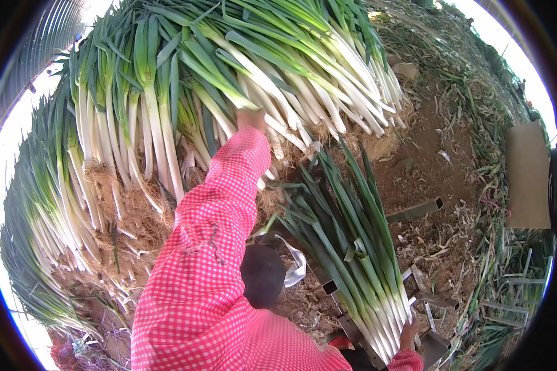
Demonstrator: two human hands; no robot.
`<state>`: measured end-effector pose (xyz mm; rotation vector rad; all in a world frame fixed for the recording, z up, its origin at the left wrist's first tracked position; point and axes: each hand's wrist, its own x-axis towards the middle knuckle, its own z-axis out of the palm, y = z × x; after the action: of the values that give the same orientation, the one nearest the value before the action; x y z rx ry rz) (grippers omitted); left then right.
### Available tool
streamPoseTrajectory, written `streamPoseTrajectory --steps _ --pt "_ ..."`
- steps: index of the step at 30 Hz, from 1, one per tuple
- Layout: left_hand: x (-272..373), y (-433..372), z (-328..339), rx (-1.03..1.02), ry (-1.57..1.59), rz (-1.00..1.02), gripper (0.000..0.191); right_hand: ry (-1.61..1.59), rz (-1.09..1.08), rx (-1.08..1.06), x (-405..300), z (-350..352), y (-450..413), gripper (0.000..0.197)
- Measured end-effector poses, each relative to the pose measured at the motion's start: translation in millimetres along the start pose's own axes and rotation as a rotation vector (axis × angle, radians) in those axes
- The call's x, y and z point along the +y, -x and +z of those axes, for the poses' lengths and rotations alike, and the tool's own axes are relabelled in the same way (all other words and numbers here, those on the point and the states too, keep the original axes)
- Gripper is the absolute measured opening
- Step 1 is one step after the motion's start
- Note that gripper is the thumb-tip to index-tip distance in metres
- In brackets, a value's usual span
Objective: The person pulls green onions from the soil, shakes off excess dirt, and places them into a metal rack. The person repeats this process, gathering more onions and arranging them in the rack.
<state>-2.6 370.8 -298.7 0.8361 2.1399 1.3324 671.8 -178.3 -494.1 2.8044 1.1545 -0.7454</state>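
Note:
A long heap of leeks or large green onions (pixel 153 111) with white stalks and hairy roots spreads across the upper left. Stretched out in a pink checked sleeve, my left hand (pixel 252 119) is closed around a white-green stalk at the heap's near side. My right hand (pixel 407 335) lies at the lower right against the white stalks of a trimmed bunch of leeks (pixel 357 259), which rests on a metal frame (pixel 434 348). The bunch's leaves point up toward the heap. The right fingers are partly hidden, so their hold is unclear.
Square metal tubes (pixel 415 210) stick out beside the bunch. A white strap (pixel 296 266) lies near my dark-clothed knee (pixel 262 276). Leaf scraps (pixel 464 88) cover the soil on the right, near a cardboard piece (pixel 528 176). More metal frames (pixel 508 308) stand at the far right.

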Motion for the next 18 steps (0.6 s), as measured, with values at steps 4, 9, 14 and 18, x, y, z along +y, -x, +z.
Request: streamPoseTrajectory --steps 4,9,14,18 --pt "-19.8 -2.2 -8.1 -0.016 -0.129 0.174 0.046 0.041 -0.015 -0.019 -5.9 -3.0 3.1 0.059" --pt "-72.1 21.0 -57.7 0.095 -0.218 0.535 0.041 0.05 -0.009 0.013 -3.6 2.0 3.3 0.056" --pt "-109.4 31.2 -55.9 0.007 -0.051 0.199 0.06 0.164 -0.037 -0.026 4.8 4.1 -9.4 0.06" --pt "-117.8 15.3 -42.6 0.063 -0.11 0.175 0.054 0.197 -0.07 -0.01 10.2 5.2 -11.9 0.068"
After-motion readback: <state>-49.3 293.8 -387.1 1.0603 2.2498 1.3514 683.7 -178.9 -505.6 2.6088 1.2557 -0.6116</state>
